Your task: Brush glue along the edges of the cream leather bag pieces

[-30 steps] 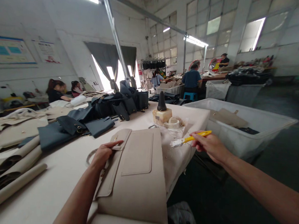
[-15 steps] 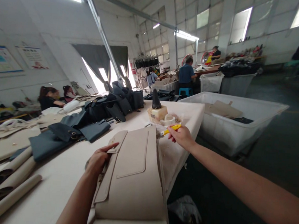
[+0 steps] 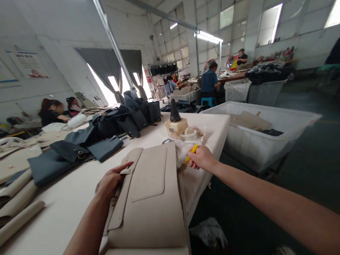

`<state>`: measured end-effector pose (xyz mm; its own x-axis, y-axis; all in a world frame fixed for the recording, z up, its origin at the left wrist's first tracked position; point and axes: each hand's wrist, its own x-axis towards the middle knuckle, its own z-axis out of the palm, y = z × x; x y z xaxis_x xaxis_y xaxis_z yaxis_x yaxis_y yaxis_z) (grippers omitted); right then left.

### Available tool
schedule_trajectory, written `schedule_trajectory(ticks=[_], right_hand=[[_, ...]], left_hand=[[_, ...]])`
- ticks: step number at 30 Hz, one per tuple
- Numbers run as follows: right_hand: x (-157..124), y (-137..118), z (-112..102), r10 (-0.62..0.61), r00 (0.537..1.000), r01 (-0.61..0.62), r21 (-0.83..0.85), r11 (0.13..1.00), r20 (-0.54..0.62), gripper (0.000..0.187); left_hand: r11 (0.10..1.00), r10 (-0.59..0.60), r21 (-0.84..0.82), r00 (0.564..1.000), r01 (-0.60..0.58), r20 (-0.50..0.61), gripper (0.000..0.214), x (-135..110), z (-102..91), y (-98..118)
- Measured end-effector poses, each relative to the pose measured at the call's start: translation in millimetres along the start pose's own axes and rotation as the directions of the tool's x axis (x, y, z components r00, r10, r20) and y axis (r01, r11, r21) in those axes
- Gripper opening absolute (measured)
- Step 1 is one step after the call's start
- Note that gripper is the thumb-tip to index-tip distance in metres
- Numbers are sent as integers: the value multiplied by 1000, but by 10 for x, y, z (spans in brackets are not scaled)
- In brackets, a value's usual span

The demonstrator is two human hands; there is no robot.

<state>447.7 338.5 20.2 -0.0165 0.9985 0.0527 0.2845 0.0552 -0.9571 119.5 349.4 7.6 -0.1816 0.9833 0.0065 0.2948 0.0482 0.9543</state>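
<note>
A beige bag (image 3: 150,173) with a stitched front panel lies on the table before me. At its left edge, my left hand (image 3: 109,179) grips the bag, one finger stretched over the small strap and the other fingers mostly hidden. My right hand (image 3: 202,158) is wrapped round the yellow handle of a brush (image 3: 192,151). The brush points down at the bag's right edge, its bristles partly hidden and blurred. Beyond the bag stand a stained pale block (image 3: 176,127) with a black cone (image 3: 175,111) on top and a white round tub (image 3: 190,134) on plastic film.
Dark blue bags (image 3: 105,148) are heaped along the table (image 3: 64,197). Beige pieces and rolls (image 3: 13,209) lie at the left. A white bin (image 3: 260,134) with beige and dark pieces stands beyond the table's right edge. Several people work farther back.
The brush in my right hand has moved from beside the tub down towards me, to the bag's right edge, its handle now more upright. My left hand stays on the bag.
</note>
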Motion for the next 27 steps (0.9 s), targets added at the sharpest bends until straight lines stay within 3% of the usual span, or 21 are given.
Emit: schedule_trajectory(ticks=[11, 15, 20, 27], right_hand=[[-602, -114, -118, 45, 994, -49, 34, 998, 102, 18], [-450, -70, -158, -80, 997, 81, 55, 995, -16, 17], [-84, 94, -111, -256, 953, 266, 42, 963, -162, 21], [159, 359, 76, -303, 939, 309, 11, 951, -163, 22]], left_hand=[[991, -27, -127, 995, 39, 96, 75, 0, -6, -17], [990, -37, -134, 995, 50, 97, 76, 17, -8, -31], [993, -23, -115, 997, 31, 68, 73, 4, -4, -14], [993, -51, -107, 996, 58, 69, 72, -3, 8, -17]])
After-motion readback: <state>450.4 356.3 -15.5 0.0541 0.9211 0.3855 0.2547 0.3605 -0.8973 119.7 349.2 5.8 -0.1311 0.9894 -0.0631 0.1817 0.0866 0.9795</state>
